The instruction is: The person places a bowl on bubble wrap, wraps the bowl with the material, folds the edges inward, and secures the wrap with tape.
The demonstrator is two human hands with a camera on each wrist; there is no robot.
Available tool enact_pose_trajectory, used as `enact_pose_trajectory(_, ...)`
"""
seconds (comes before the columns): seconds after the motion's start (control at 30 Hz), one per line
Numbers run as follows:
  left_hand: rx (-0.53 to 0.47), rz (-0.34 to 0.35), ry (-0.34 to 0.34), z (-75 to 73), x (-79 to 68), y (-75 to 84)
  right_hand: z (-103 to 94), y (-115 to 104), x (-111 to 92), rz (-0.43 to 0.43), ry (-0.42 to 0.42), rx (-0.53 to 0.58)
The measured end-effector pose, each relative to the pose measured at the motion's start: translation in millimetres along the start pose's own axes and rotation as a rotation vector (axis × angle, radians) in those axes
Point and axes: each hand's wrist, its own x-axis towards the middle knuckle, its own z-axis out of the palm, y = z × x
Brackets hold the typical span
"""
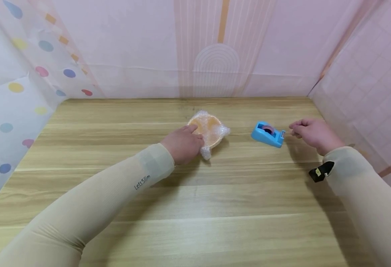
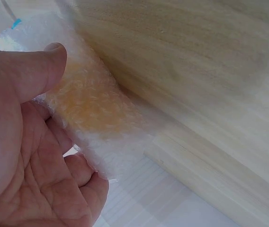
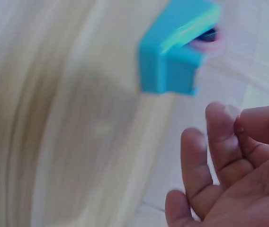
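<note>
A round orange piece, which looks like a bowl, lies on the table under clear bubble wrap (image 1: pixel 211 130). My left hand (image 1: pixel 185 144) holds its left side. In the left wrist view the thumb (image 2: pixel 49 66) rests on the bubble wrap (image 2: pixel 94 101) and the other fingers curl against its edge. To the right stands a blue tape dispenser (image 1: pixel 268 135) with a pinkish roll. Just right of its cutter, my right hand (image 1: pixel 315 134) pinches a small clear piece of tape (image 3: pixel 231 111) between thumb and forefinger, the other fingers loosely bent.
The wood-grain table (image 1: pixel 195 207) reaches back to a pink patterned wall covering (image 1: pixel 132 48). A dotted covering (image 1: pixel 12 107) borders the left side and a grid-patterned one (image 1: pixel 369 85) the right. A black wrist strap piece (image 1: pixel 319 173) hangs at the right sleeve.
</note>
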Motion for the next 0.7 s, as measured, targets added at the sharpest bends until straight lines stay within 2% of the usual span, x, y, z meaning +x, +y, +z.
enact_pose_trajectory(0.17, -0.006, -0.007, -0.012, -0.4, 0.7, -0.1, 1.9, -18.8, -7.3, -0.006, -0.028, 0.090)
enact_pose_trajectory(0.43, 0.001, -0.001, -0.003, -0.3, 1.9, 0.6, 16.7, -54.1, -16.3, -0.106, -0.022, 0.188)
enact_pose_trajectory(0.7, 0.020, -0.002, -0.002, -0.7, 3.3, 2.3, 35.1, -85.2, -18.8, -0.181, 0.028, 0.249)
